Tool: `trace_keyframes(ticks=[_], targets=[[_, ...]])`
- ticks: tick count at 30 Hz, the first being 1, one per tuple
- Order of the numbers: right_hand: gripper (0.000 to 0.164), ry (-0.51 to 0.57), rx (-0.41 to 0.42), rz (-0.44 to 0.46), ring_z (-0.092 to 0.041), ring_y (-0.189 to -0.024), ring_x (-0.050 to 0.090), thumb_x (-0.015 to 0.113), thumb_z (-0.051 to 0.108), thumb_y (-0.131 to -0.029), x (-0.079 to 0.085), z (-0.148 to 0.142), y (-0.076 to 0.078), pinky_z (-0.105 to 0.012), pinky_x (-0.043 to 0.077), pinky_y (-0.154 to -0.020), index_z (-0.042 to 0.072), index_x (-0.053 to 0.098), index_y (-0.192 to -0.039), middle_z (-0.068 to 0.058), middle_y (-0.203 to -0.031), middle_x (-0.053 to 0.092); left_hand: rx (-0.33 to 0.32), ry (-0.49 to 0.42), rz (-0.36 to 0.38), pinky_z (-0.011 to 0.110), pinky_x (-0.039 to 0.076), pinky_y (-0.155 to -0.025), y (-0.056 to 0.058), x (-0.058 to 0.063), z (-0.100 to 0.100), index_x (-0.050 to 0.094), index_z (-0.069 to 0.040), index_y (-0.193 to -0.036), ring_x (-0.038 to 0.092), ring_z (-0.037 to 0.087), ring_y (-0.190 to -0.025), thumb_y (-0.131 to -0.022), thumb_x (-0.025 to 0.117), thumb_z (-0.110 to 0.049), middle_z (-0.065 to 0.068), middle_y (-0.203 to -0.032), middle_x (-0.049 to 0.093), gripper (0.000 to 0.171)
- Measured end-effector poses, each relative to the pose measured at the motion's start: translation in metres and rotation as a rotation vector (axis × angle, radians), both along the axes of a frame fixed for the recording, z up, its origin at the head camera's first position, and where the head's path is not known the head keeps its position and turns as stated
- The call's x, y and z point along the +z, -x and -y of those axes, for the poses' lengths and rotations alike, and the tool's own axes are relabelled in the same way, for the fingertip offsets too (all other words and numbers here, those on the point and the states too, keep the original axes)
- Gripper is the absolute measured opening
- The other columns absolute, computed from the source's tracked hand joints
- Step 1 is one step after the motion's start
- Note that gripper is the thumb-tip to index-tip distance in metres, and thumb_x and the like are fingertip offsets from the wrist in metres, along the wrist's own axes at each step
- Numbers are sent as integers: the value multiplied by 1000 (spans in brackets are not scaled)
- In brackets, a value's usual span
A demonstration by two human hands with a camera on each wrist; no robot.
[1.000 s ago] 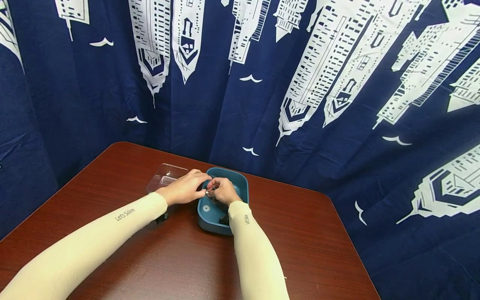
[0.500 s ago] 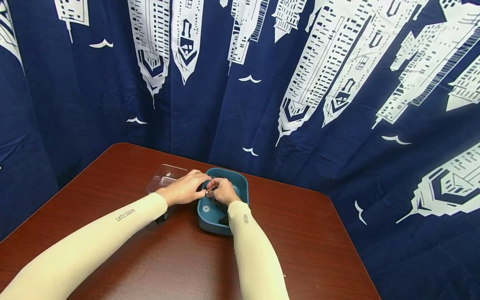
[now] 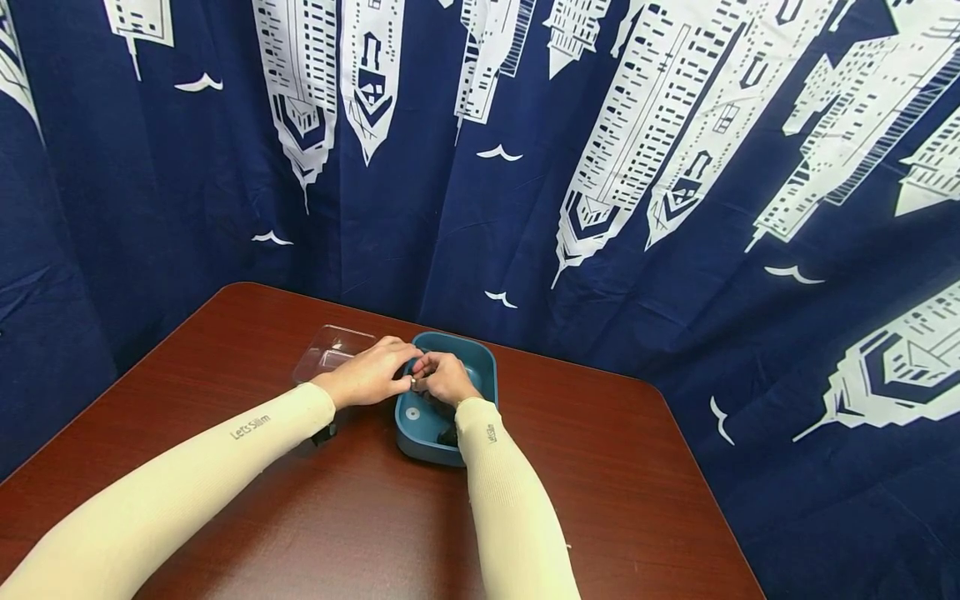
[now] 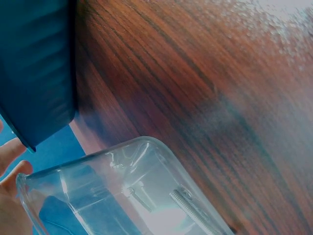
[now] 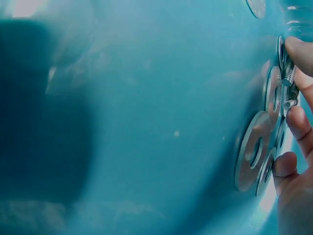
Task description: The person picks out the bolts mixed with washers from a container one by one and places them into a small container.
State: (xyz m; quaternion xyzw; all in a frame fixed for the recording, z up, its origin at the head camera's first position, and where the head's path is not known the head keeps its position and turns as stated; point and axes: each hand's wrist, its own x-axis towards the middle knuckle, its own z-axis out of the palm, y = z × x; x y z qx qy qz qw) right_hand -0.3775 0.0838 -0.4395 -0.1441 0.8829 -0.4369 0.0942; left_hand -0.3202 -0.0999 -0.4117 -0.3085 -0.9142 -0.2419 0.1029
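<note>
My right hand [image 3: 448, 379] reaches into the blue bin [image 3: 422, 456]. In the right wrist view its fingers [image 5: 299, 125] are curled at a small threaded bolt [image 5: 288, 72], which they appear to pinch. Several flat washers [image 5: 252, 128] stand close beside the fingertips, partly overlapping. My left hand [image 3: 371, 372] lies over the bin's left rim, its thumb near the right fingertips. Between thumb and right fingers shows a small silver piece, too small to identify. The left wrist view shows only part of the left fingers, by the bin's rim; whether they hold anything is hidden.
Left of the bin, behind the left hand, is a clear plastic tray [image 4: 146, 166] with a threaded rod or bolt [image 4: 188, 208] in it. A single washer [image 3: 412, 413] lies on the bin floor, and a dark object [image 3: 448, 438] is near the right wrist. A patterned curtain [image 3: 420, 208] hangs behind the table.
Both hands stay almost in place at the bin. The right fingers shift very slightly at the left hand's thumb, and the head view tilts a little.
</note>
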Motion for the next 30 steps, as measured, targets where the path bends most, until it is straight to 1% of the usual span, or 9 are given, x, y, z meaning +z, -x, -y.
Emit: trace_keyframes(ticks=[5,9,16,24,30], targets=[[17,-4,7,9,-13,-60,62,78,0,-82,-1,0,1,-27,54,-55,6,70,-96,-4,-81,70,-6,0,-11,47,42,-111,-1,0,0,60,-3,-135,48,32,-131,-93,64,-16,12,-134,64,44],[15,-4,10,-4,-13,-61,62,76,0,-83,0,1,2,-27,53,-54,7,70,-94,-3,-79,69,-5,-1,-12,47,42,-111,0,0,-1,59,-3,-136,48,31,-132,-94,64,-16,12,-135,63,44],[14,-3,4,-23,-13,-62,61,75,1,-84,2,2,1,-26,52,-54,7,70,-96,-4,-80,69,-1,-3,-12,46,43,-110,1,2,-1,60,-4,-136,47,30,-131,-94,64,-16,11,-134,63,44],[13,7,1,-50,-12,-66,61,74,2,-84,2,2,1,-24,49,-56,8,71,-96,-4,-83,71,5,7,-3,46,42,-111,0,2,-1,59,-3,-136,48,30,-132,-94,65,-17,12,-135,63,45],[16,35,-7,-72,-10,-71,61,74,0,-83,2,2,-1,-22,48,-62,7,72,-97,-7,-85,73,5,14,-34,47,43,-110,1,-2,0,60,-1,-134,50,32,-129,-93,65,-15,14,-133,64,43]])
